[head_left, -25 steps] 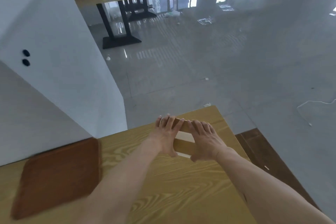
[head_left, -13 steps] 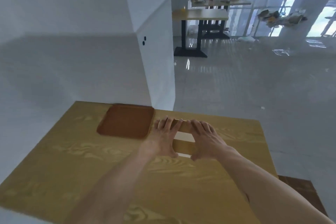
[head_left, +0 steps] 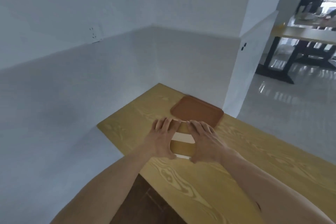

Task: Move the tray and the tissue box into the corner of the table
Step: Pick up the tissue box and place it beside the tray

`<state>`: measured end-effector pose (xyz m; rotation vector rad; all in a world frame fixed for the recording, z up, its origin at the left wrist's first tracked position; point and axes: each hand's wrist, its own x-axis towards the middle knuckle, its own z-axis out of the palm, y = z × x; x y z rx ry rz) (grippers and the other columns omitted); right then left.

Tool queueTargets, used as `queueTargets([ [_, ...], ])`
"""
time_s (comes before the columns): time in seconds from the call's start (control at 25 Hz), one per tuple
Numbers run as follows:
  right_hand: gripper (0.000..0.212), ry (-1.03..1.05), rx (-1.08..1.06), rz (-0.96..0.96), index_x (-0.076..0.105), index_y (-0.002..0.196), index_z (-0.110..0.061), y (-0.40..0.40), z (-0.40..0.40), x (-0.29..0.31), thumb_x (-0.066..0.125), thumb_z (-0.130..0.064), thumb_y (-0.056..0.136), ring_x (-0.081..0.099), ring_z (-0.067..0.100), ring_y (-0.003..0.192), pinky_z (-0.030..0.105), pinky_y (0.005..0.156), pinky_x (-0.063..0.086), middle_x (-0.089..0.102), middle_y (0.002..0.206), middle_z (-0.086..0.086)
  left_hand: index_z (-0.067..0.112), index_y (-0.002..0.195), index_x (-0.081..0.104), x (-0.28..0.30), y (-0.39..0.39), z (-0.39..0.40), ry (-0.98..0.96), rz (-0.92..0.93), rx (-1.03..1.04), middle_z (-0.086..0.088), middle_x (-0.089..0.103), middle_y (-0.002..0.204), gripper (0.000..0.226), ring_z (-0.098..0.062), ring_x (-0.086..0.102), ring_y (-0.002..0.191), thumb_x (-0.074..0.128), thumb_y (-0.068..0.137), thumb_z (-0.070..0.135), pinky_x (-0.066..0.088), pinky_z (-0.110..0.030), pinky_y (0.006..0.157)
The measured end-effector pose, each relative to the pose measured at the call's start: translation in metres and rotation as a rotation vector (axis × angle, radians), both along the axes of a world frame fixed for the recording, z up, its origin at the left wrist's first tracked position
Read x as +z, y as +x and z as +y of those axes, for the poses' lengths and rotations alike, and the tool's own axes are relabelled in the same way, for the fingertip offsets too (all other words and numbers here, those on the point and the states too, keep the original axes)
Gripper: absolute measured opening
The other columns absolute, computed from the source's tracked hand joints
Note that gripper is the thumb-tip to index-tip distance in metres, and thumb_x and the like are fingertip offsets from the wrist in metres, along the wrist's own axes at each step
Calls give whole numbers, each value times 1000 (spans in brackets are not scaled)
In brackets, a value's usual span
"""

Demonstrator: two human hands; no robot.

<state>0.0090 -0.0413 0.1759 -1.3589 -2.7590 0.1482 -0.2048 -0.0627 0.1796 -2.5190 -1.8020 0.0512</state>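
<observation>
While we press on it from both sides, the tissue box [head_left: 182,141] sits on the wooden table [head_left: 254,160], squeezed between our two hands. Our left hand [head_left: 161,140] covers its left end and our right hand [head_left: 204,142] covers its right end, so we only see the middle strip of the box: yellow-brown with a white band across it. Both hands are clamped on the box, with the fingers [head_left: 166,124] reaching over the far edge. We cannot tell if the box is lifted or resting on the table, because our hands hide its ends.

Just beyond the box lies the brown tray [head_left: 197,112], flat on the table and close to the white wall [head_left: 190,60]. The near edge of the tray is partly hidden behind the box and our right fingers, so we cannot tell if they touch. The far corner of the table [head_left: 159,84], where two walls meet, is bare.

The whole view is a bit blurry. Far off on the right stands another table [head_left: 305,34] with dark legs, cut off by the edge, and the things on it are too fuzzy to name.
</observation>
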Motion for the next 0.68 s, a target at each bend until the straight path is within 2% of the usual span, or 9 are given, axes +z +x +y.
queueTargets([
  [0.28,129,55,182,-27,2,154,-16,-139,0,0,65,-72,56,12,26,143,41,118,16,16,156,4,21,150,7,-3,-153,-37,31,8,83,-9,22,150,126,-33,18,141,65,52,76,17,-56,116],
  [0.48,125,62,192,-30,10,152,-16,-235,-2,-8,61,-75,54,22,27,140,43,115,23,23,153,3,19,151,12,-12,-250,-44,36,-7,80,-8,22,152,124,-31,17,142,64,55,78,16,-55,117],
  [0.68,124,22,172,-35,4,153,-17,-286,10,-16,58,-76,57,14,26,142,42,117,19,19,155,3,20,151,14,-19,-304,-27,19,-29,47,-8,25,152,125,-32,20,141,63,54,80,16,-55,117],
])
